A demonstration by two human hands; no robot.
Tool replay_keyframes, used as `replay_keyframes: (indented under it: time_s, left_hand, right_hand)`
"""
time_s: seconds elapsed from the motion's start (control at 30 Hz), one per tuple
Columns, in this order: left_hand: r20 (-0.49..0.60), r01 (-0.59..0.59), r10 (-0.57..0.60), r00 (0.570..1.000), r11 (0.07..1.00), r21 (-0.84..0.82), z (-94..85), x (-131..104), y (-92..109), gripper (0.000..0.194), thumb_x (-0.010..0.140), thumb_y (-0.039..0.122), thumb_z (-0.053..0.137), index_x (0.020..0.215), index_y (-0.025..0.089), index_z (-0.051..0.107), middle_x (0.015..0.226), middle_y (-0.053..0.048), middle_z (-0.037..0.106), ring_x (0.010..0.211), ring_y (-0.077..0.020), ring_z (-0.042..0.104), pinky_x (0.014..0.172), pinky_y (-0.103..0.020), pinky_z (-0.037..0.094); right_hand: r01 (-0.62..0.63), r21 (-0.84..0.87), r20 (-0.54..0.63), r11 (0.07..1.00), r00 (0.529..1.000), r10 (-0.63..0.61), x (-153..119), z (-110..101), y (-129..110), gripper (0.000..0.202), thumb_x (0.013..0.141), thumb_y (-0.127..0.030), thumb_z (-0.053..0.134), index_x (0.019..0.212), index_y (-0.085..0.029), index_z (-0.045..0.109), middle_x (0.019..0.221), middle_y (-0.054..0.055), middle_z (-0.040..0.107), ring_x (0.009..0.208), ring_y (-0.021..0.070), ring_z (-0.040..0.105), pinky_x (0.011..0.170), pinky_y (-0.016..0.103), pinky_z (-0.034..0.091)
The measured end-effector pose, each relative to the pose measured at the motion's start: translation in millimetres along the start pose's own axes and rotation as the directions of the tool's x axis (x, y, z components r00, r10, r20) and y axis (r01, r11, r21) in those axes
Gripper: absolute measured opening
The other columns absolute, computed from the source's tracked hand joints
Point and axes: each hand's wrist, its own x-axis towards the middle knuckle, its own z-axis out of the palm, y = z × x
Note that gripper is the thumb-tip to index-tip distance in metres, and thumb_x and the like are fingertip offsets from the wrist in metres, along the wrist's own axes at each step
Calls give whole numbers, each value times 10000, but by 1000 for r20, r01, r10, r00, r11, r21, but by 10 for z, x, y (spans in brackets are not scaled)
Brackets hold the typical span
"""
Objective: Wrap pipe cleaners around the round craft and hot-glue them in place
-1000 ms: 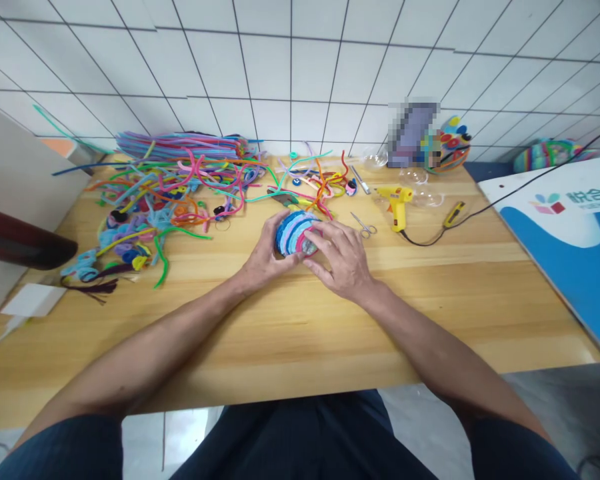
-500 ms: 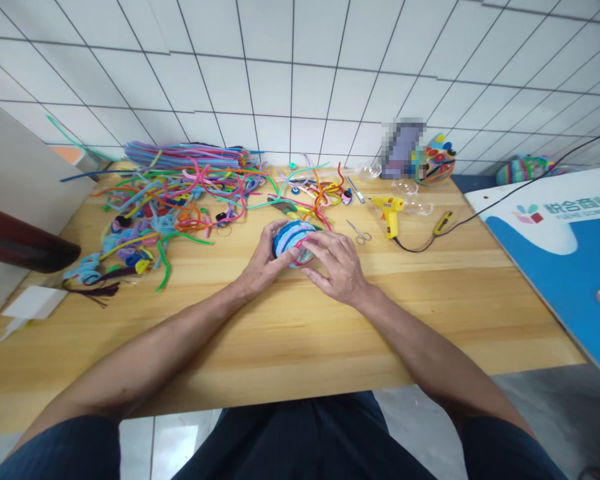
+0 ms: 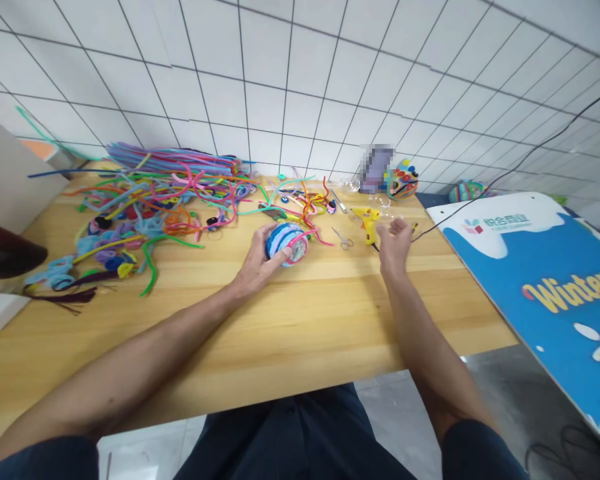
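Observation:
My left hand (image 3: 258, 262) is closed around the side of a ball (image 3: 286, 241) wrapped in blue, white and lilac pipe cleaners, with its thumb on the near face. A pink pipe cleaner (image 3: 300, 239) lies across the ball, and its loose end sticks out to the right. To the right, my right hand (image 3: 396, 245) hovers beside a yellow glue gun (image 3: 368, 225), close to the yellow switch (image 3: 415, 228) on its cord. Its fingers look curled but are blurred, and whatever they touch is hidden. Small scissors (image 3: 343, 239) lie between the ball and the glue gun.
Loose pipe cleaners (image 3: 180, 213) spread over the left of the table, with a bundle (image 3: 175, 160) behind them. Clear plastic half-shells (image 3: 380, 201) and a decorated ball (image 3: 404, 179) stand near the wall. A blue printed board (image 3: 520, 267) borders the right side. The black cord (image 3: 530, 155) runs up right.
My right hand has left the ball and moved right, to the glue gun and its cord. The left hand keeps holding the ball. The view has turned to the right.

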Motion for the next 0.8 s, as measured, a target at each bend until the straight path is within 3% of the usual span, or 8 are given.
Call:
replay_keyframes:
  time_s: [0.07, 0.13, 0.3, 0.47, 0.6, 0.8]
  left_hand:
    - [18, -12, 12, 1000, 1000, 19, 4, 5, -10, 872, 979, 724, 795, 1614, 231, 456, 1659, -188, 573, 1565, -375, 593, 1378, -620, 466]
    - [43, -39, 38, 998, 999, 29, 2, 13, -15, 887, 974, 719, 806, 1627, 240, 445, 1684, -186, 557, 1608, -381, 562, 1403, -624, 439]
    - [61, -73, 71, 996, 997, 37, 1, 17, 3, 860, 996, 700, 795, 1630, 237, 442, 1682, -188, 561, 1612, -384, 565, 1405, -622, 445]
    - [39, -88, 87, 995, 996, 29, 28, 9, -6, 856, 992, 669, 813, 1635, 229, 458, 1674, -196, 564, 1600, -393, 576, 1391, -640, 463]
    - [24, -101, 100, 995, 995, 25, 36, 6, -41, 869, 981, 645, 823, 1647, 227, 452, 1703, -205, 537, 1630, -401, 547, 1414, -639, 433]
    - [-18, -8, 9, 1000, 998, 60, 13, -5, -35, 910, 999, 688, 796, 1675, 221, 405, 1725, -199, 519, 1632, -403, 536, 1419, -630, 427]
  right_hand:
    - [-27, -123, 141, 992, 989, 45, 9, 61, 54, 567, 836, -426, 778, 1322, -160, 653, 1408, 196, 730, 1294, 320, 696, 1190, 489, 556]
    - [-23, -175, 233, 984, 970, 64, 46, 146, 45, 460, 806, -428, 805, 1182, -179, 715, 1279, 177, 798, 1232, 340, 718, 1142, 482, 572]
    - [0, -197, 293, 980, 954, 59, 201, 266, -113, 323, 781, -497, 823, 864, -210, 699, 977, 159, 813, 1054, 364, 730, 1008, 498, 586]
    - [86, -38, 403, 996, 913, -63, 21, 120, -306, 514, 855, -665, 715, 1089, -208, 722, 1031, 93, 822, 895, 251, 748, 797, 383, 617]
    - [118, 273, 568, 955, 781, -259, -324, -74, -449, 531, 891, -691, 778, 1141, -223, 750, 1177, 125, 854, 756, 196, 741, 724, 354, 609]
    - [177, 338, 678, 924, 635, -370, -669, -265, -646, 367, 1008, -610, 753, 1003, -244, 789, 1017, 81, 862, 754, 208, 713, 739, 374, 631]
